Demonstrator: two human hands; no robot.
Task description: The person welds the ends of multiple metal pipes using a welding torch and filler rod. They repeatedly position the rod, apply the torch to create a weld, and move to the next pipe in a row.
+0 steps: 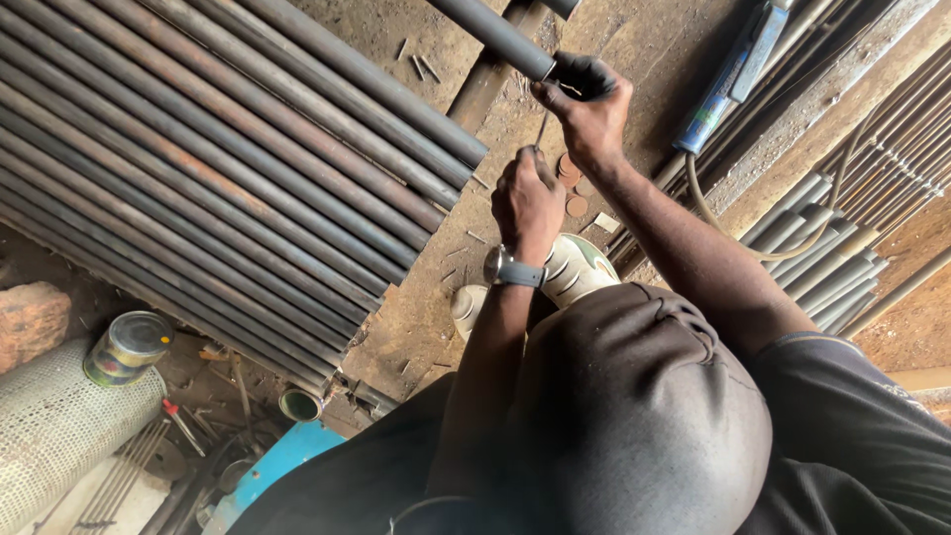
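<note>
Head view: right hand [586, 107] grips the grey steel pipe [492, 36] end. Left hand [527, 201] (wristwatch [513, 269] on) pinches a thin metal rod [541, 129] beside it.

Soft, even daylight, brighter toward the upper right, with shallow shadows, sharp focus and slight wide-angle bending at the edges.

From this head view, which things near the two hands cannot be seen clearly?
- Thin tool: the left hand covers its lower part, so its kind is unclear.
- Grey pipe: its end is hidden by the right hand; its far part is cut by the top edge.
- Round discs: too small and half covered by the hands.
</note>
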